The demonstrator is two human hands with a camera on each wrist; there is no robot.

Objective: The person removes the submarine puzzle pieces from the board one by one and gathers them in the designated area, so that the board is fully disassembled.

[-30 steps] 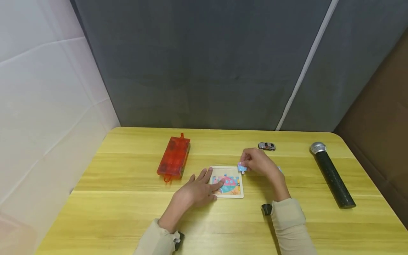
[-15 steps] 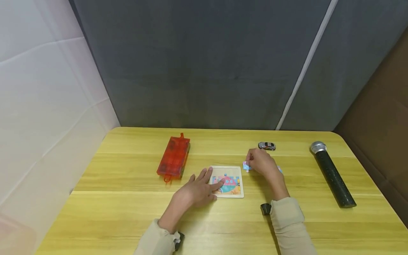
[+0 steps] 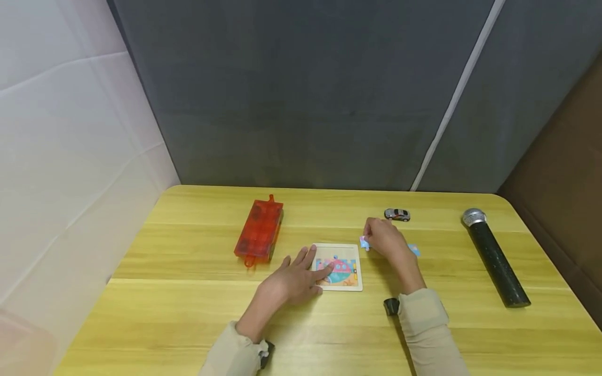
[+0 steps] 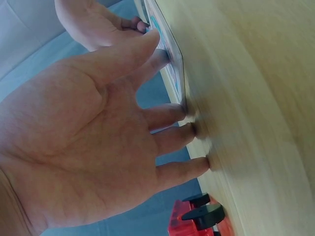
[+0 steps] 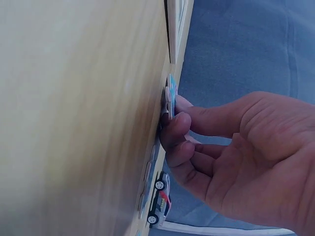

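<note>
A square wooden jigsaw tray (image 3: pixel 338 249) lies mid-table, its lower part filled with a picture of a pink and teal submarine. My left hand (image 3: pixel 293 281) is spread at the tray's left side, one finger reaching onto the picture. In the left wrist view, other fingertips of this hand (image 4: pixel 108 132) meet the tabletop and the tray's edge. Just right of the tray's upper corner, my right hand (image 3: pixel 388 241) pinches a blue and pink jigsaw piece (image 5: pixel 172 96) between thumb and fingers, close over the table. Another blue piece (image 3: pixel 414 249) lies beyond the right wrist.
A red translucent toy cart (image 3: pixel 259 230) with black wheels stands left of the tray. Behind the right hand sits a small silver toy car (image 3: pixel 397 214). A black microphone (image 3: pixel 498 266) with a silver head lies at the far right. A dark grey panel (image 3: pixel 301 104) rises behind the table.
My right hand has drawn the jigsaw piece rightward, from the tray's upper right corner to a spot beside it. My left hand keeps its place. The head view has shifted slightly.
</note>
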